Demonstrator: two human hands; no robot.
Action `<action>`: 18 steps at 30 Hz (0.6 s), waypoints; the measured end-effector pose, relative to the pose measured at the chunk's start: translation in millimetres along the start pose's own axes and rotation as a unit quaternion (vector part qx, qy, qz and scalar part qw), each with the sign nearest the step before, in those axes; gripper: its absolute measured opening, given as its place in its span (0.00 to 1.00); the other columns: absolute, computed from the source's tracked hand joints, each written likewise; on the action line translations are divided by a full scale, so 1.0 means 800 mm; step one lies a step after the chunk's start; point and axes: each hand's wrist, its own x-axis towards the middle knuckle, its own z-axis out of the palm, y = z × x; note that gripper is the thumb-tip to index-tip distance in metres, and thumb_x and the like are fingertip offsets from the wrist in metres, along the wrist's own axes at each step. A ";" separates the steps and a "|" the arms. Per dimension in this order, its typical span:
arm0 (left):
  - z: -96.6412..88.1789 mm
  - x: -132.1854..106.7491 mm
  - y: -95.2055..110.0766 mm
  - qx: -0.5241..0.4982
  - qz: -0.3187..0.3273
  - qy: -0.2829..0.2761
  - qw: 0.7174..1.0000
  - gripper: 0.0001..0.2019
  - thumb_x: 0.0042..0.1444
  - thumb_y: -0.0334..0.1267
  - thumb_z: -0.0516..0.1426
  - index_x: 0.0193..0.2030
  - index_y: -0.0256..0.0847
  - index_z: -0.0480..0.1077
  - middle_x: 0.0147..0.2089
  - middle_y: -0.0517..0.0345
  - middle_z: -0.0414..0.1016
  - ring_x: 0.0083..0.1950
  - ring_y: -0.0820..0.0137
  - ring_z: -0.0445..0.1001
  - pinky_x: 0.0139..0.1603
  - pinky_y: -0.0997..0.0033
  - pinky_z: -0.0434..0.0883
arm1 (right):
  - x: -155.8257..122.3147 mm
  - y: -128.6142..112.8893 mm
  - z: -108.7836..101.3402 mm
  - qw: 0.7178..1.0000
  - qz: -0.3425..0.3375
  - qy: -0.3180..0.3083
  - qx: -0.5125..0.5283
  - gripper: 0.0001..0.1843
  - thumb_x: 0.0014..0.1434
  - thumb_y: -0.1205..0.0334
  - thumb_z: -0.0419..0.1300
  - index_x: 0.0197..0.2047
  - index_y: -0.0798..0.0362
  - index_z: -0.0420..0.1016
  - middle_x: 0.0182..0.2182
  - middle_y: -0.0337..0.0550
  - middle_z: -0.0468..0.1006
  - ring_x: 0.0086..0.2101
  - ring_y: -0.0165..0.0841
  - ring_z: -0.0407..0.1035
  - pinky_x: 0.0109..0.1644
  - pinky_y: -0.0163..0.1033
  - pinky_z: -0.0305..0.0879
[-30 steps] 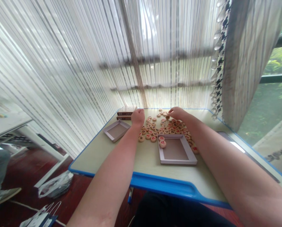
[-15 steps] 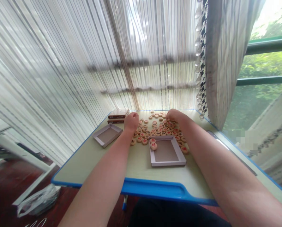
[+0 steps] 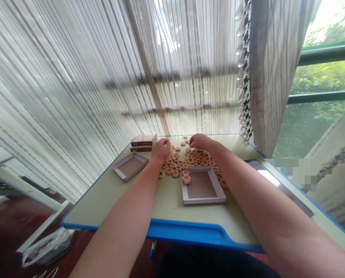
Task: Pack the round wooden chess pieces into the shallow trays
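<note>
Several round wooden chess pieces [image 3: 189,160] with red and black marks lie scattered on a pale table with a blue rim [image 3: 186,231]. My left hand [image 3: 160,150] is curled closed at the left side of the pile; what it holds is hidden. My right hand [image 3: 199,141] rests fingers-down on the far pieces, its fingers bent over them. A shallow white box tray [image 3: 203,187] sits in front of the pile, with two pieces [image 3: 186,178] in its near-left corner.
A second shallow tray [image 3: 130,166] lies at the left. A stack of two dark boxes [image 3: 143,142] stands at the far left corner. Striped sheer curtains hang behind the table, a thick curtain at right. A dark flat slab [image 3: 276,181] lies on the right side.
My right hand has slid left across the far pieces toward my left hand. The camera view has shifted so the table sits further left; my left hand stays closed by the pile.
</note>
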 end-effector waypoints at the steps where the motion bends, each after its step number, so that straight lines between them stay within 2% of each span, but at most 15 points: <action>1: 0.001 0.000 -0.001 -0.001 0.004 -0.002 1.000 0.15 0.55 0.41 0.49 0.42 0.39 0.73 0.41 0.53 0.77 0.44 0.66 0.73 0.47 0.70 0.67 | 0.000 -0.006 0.004 1.000 -0.026 -0.003 0.010 0.18 0.49 0.57 0.61 0.45 0.48 0.77 0.40 0.41 0.78 0.38 0.33 0.70 0.40 0.33 0.63; 4: 0.002 0.000 -0.002 -0.005 0.016 -0.006 1.000 0.15 0.54 0.41 0.49 0.43 0.39 0.73 0.42 0.53 0.77 0.44 0.66 0.73 0.48 0.70 0.67 | -0.002 -0.017 0.011 0.996 -0.084 -0.025 0.025 0.17 0.50 0.57 0.60 0.43 0.49 0.78 0.37 0.41 0.79 0.35 0.32 0.71 0.39 0.33 0.63; 6: 0.002 0.000 -0.003 -0.006 0.020 -0.006 1.000 0.15 0.54 0.41 0.49 0.43 0.39 0.73 0.42 0.53 0.77 0.44 0.67 0.73 0.48 0.70 0.67 | -0.003 -0.018 0.012 0.995 -0.093 -0.035 0.027 0.16 0.51 0.59 0.59 0.43 0.51 0.78 0.37 0.41 0.79 0.35 0.32 0.71 0.39 0.32 0.63; 11: -0.001 -0.002 0.000 0.003 0.028 -0.017 0.999 0.16 0.55 0.40 0.49 0.44 0.39 0.73 0.43 0.53 0.77 0.45 0.66 0.73 0.49 0.69 0.67 | 0.000 -0.008 0.013 0.996 -0.061 -0.042 0.052 0.17 0.52 0.64 0.57 0.46 0.51 0.76 0.37 0.42 0.79 0.34 0.31 0.71 0.38 0.32 0.63; 18: -0.007 -0.015 0.013 0.028 0.130 -0.055 0.990 0.16 0.55 0.40 0.49 0.45 0.38 0.72 0.45 0.51 0.76 0.48 0.64 0.72 0.51 0.67 0.66 | 0.001 0.002 0.011 0.994 -0.049 -0.074 0.062 0.17 0.52 0.64 0.58 0.46 0.50 0.76 0.37 0.41 0.79 0.31 0.29 0.71 0.34 0.31 0.63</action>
